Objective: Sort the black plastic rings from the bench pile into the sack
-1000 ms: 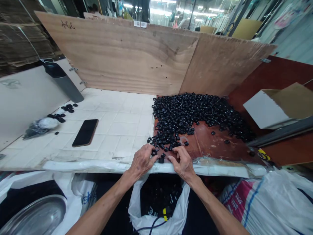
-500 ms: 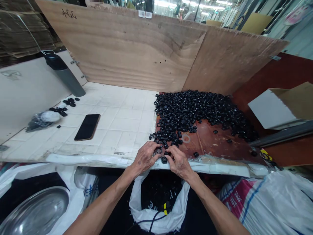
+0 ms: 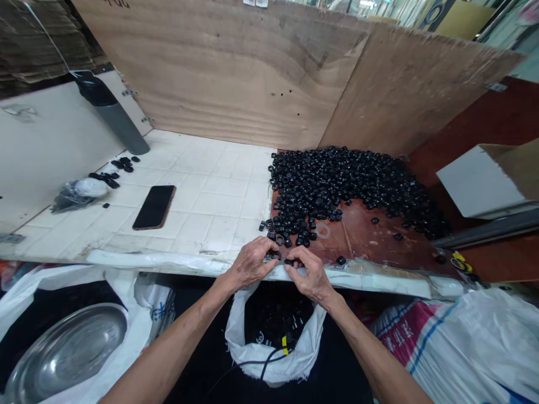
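Note:
My left hand (image 3: pixel 251 262) and my right hand (image 3: pixel 306 273) meet at the front edge of the table, with fingers curled around small black plastic rings (image 3: pixel 273 256) at the near end of a large heap of black rings (image 3: pixel 345 191). The heap covers the back of a brown board (image 3: pixel 379 241), and a few rings lie scattered in front of it. One more ring (image 3: pixel 288 262) sits under my right fingertips. The hands partly hide the rings they touch, so the exact number held is hidden.
A white bag (image 3: pixel 273 359) of black parts hangs open below my hands, between a steel basin (image 3: pixel 67 353) and a woven sack (image 3: pixel 455 348). White tiles (image 3: pixel 210 207) carry a phone (image 3: pixel 154 207). Plywood boards (image 3: pixel 236 67) stand behind.
Both hands have drawn together over the rings at the table's front edge. The whole scene sits higher in the view because the camera has tilted down.

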The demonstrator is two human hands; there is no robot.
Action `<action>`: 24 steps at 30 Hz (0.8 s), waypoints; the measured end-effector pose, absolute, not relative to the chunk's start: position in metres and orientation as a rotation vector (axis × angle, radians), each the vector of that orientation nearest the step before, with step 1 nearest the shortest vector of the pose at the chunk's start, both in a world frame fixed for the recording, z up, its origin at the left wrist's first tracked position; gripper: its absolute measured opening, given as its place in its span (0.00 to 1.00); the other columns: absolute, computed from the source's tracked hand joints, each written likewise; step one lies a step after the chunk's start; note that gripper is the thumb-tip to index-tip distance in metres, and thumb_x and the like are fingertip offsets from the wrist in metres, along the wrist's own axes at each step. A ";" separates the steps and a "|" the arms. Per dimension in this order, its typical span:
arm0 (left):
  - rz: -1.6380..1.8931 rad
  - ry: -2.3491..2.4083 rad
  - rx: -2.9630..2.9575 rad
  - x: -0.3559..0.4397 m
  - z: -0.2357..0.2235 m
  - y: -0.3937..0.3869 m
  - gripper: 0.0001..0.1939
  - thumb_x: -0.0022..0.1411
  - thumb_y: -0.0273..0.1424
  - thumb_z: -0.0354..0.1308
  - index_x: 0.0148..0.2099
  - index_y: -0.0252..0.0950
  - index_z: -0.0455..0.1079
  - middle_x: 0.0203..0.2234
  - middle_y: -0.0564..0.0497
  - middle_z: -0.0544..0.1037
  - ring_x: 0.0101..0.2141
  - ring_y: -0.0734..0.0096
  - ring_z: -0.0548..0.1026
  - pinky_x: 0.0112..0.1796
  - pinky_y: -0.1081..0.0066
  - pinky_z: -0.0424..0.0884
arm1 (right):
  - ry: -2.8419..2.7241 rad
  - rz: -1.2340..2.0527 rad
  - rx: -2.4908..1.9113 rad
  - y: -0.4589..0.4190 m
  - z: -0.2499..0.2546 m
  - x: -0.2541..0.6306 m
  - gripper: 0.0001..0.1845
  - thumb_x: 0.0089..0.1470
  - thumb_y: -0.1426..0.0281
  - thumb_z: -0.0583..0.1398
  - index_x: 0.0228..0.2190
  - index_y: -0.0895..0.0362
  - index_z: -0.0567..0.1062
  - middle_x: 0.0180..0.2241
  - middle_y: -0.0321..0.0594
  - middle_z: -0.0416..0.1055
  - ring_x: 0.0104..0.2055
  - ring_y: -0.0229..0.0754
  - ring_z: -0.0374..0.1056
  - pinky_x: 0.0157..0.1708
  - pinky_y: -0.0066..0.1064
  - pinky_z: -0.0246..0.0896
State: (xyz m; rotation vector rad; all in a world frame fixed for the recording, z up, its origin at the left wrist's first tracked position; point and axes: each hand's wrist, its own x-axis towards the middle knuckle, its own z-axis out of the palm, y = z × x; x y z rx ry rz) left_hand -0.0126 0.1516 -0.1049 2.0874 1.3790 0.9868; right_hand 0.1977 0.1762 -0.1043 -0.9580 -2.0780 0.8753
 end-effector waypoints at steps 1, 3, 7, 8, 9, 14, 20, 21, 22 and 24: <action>0.997 1.355 2.063 -0.013 -0.104 0.151 0.10 0.61 0.27 0.58 0.46 0.39 0.70 0.38 0.49 0.77 0.41 0.63 0.75 0.43 0.66 0.71 | -2.021 0.897 -0.985 0.177 -0.103 0.197 0.02 0.55 0.71 0.60 0.33 0.55 0.72 0.35 0.40 0.71 0.32 0.40 0.68 0.33 0.32 0.66; 1.028 1.314 2.001 -0.014 -0.103 0.150 0.11 0.62 0.27 0.58 0.48 0.38 0.70 0.40 0.49 0.77 0.39 0.66 0.76 0.40 0.68 0.72 | -1.914 0.964 -1.003 0.178 -0.102 0.193 0.02 0.55 0.70 0.61 0.31 0.55 0.71 0.35 0.41 0.72 0.34 0.41 0.69 0.34 0.32 0.67; 1.127 1.258 1.864 -0.016 -0.101 0.151 0.12 0.62 0.28 0.59 0.49 0.37 0.71 0.42 0.47 0.76 0.40 0.67 0.76 0.39 0.69 0.74 | -1.707 1.190 -1.075 0.177 -0.101 0.187 0.07 0.54 0.66 0.63 0.35 0.56 0.74 0.35 0.41 0.74 0.35 0.42 0.73 0.36 0.33 0.70; 1.158 1.241 1.834 -0.016 -0.101 0.151 0.12 0.62 0.29 0.59 0.49 0.37 0.72 0.42 0.46 0.76 0.41 0.66 0.76 0.40 0.69 0.74 | -1.650 1.238 -1.099 0.177 -0.102 0.186 0.11 0.54 0.65 0.63 0.39 0.56 0.74 0.36 0.41 0.75 0.34 0.42 0.73 0.37 0.33 0.70; 1.186 1.224 1.804 -0.016 -0.101 0.151 0.12 0.62 0.30 0.60 0.49 0.37 0.72 0.42 0.46 0.76 0.42 0.66 0.75 0.40 0.68 0.75 | -1.596 1.274 -1.113 0.177 -0.102 0.185 0.14 0.53 0.65 0.64 0.41 0.56 0.75 0.37 0.41 0.75 0.35 0.42 0.73 0.37 0.33 0.70; 1.236 1.205 1.561 -0.006 -0.099 0.149 0.11 0.60 0.32 0.63 0.45 0.35 0.75 0.40 0.46 0.76 0.39 0.66 0.76 0.39 0.68 0.75 | -1.397 1.432 -1.094 0.178 -0.101 0.182 0.16 0.52 0.62 0.65 0.42 0.57 0.76 0.34 0.40 0.77 0.35 0.43 0.74 0.40 0.35 0.71; 1.305 1.192 1.381 0.000 -0.100 0.149 0.12 0.60 0.32 0.63 0.45 0.34 0.74 0.38 0.47 0.75 0.37 0.67 0.76 0.40 0.68 0.74 | -1.320 1.423 -1.081 0.173 -0.101 0.179 0.16 0.51 0.63 0.67 0.41 0.57 0.76 0.38 0.42 0.78 0.38 0.44 0.75 0.41 0.36 0.71; 1.329 1.199 1.397 0.000 -0.101 0.150 0.11 0.59 0.32 0.64 0.45 0.35 0.74 0.38 0.48 0.74 0.38 0.67 0.76 0.40 0.68 0.74 | -1.336 1.392 -1.083 0.172 -0.100 0.178 0.15 0.52 0.63 0.67 0.41 0.56 0.76 0.38 0.42 0.78 0.38 0.43 0.75 0.41 0.35 0.71; 1.349 1.209 1.410 0.000 -0.102 0.151 0.11 0.59 0.32 0.65 0.44 0.35 0.74 0.38 0.48 0.73 0.39 0.67 0.75 0.40 0.69 0.74 | -1.360 1.364 -1.077 0.171 -0.098 0.177 0.15 0.53 0.64 0.66 0.41 0.56 0.76 0.38 0.42 0.77 0.38 0.43 0.74 0.41 0.35 0.71; 1.365 1.212 1.418 0.000 -0.104 0.151 0.11 0.57 0.32 0.65 0.42 0.35 0.75 0.38 0.48 0.72 0.39 0.67 0.75 0.38 0.70 0.74 | -1.421 1.322 -1.042 0.170 -0.096 0.175 0.12 0.54 0.65 0.65 0.40 0.56 0.77 0.39 0.42 0.76 0.39 0.43 0.74 0.42 0.34 0.71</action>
